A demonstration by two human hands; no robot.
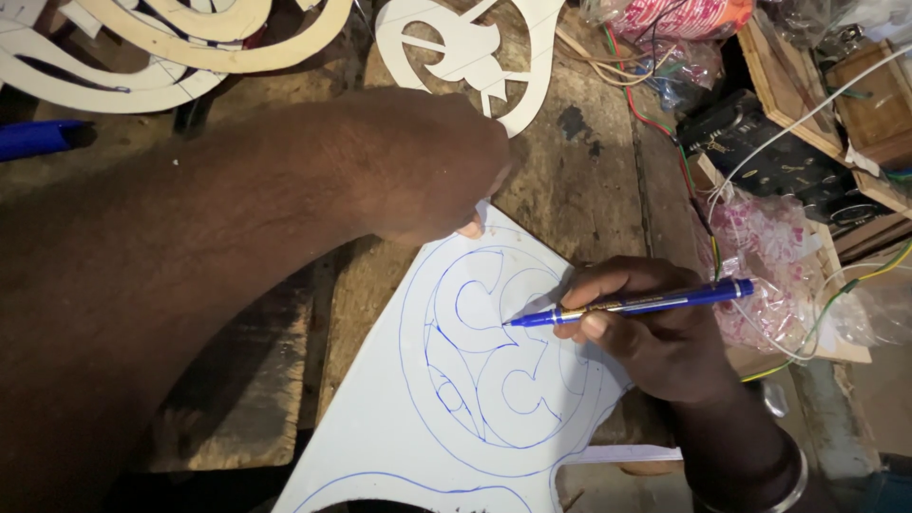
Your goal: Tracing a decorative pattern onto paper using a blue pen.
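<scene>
So the white sheet is lying flat on a rough wooden bench, one corner pointing up toward the top of the bench. It's got a round blue design on it, circles with curly C-shapes inside.

The right hand is at the sheet's right edge, fingers and thumb pinched around a blue marker. The tip is touching the paper near the middle of the round design, and the pen's back end points off to the right, away from the sheet.

The left hand sits at the sheet's top corner, fingers curled down with the tips pressing on the paper there. Can't really tell how many fingers are on it, the back of the hand hides them.

Above the sheet there's a cut-out white template with the same kind of curls. Right of the sheet is a mess of wires and a pink patterned bag. The right wrist has a metal bangle.
</scene>
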